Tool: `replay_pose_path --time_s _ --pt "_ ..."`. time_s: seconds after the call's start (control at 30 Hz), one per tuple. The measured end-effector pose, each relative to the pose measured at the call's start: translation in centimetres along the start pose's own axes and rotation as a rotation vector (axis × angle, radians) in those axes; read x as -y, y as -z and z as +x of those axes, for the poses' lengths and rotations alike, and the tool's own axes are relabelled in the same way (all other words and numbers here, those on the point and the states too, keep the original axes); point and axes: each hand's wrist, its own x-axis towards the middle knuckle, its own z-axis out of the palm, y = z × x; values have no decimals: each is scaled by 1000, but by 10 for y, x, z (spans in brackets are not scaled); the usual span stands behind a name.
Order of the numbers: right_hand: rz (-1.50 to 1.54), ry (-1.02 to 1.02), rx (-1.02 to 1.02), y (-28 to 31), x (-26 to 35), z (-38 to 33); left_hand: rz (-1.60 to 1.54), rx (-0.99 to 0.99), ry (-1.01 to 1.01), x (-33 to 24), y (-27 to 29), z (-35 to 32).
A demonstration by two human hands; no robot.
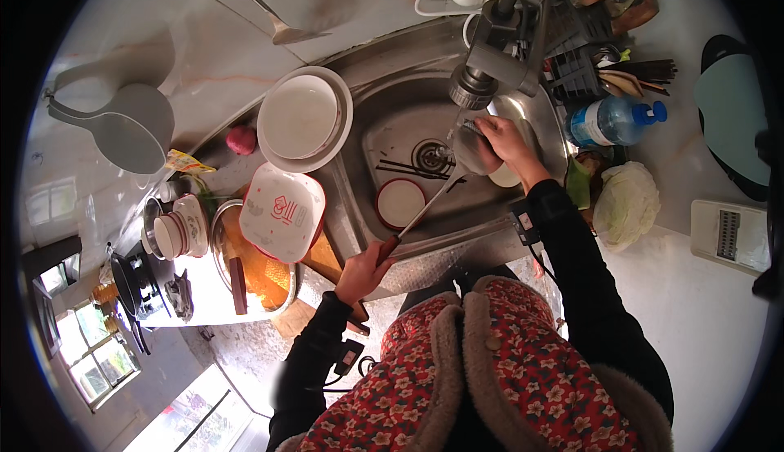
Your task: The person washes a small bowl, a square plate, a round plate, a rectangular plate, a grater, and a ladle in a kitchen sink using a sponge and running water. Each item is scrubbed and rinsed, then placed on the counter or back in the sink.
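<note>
My left hand [365, 273] is closed round the dark handle of a long metal ladle [478, 156], which slants up and right across the sink [384, 117]. My right hand [508, 143] is closed at the ladle's rounded head, under the faucet [474, 86]. A greyish patch shows by its fingertips; whether it is a scrubber I cannot tell. Water falls near the head. Below lie dark chopsticks [402, 166] by the drain [430, 156] and a small red-rimmed bowl [401, 204]. Behind my right hand a pale dish [523, 129] is partly hidden.
Left of the sink stand stacked white bowls [300, 117], a red-rimmed square dish [282, 212] and a basin [278, 285] with a brown-handled tool. On the right are a knife and chopstick rack [572, 76], a blue-capped bottle [612, 120] and a cabbage [627, 205].
</note>
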Motion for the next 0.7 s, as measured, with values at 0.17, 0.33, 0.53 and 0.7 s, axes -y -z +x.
replay_pose_path --time_s 0.17,0.33,0.53,0.7 --pt "197 -14 -67 -9 3 -7 -5 -27 -24 1 2 -5" --pt "353 -163 193 -1 5 -19 -49 -2 34 2 4 -8" --pt "295 -110 -50 -11 0 -9 5 -11 14 2 2 -6" --pt "653 -205 -22 -18 8 -22 0 -21 46 3 4 -7"
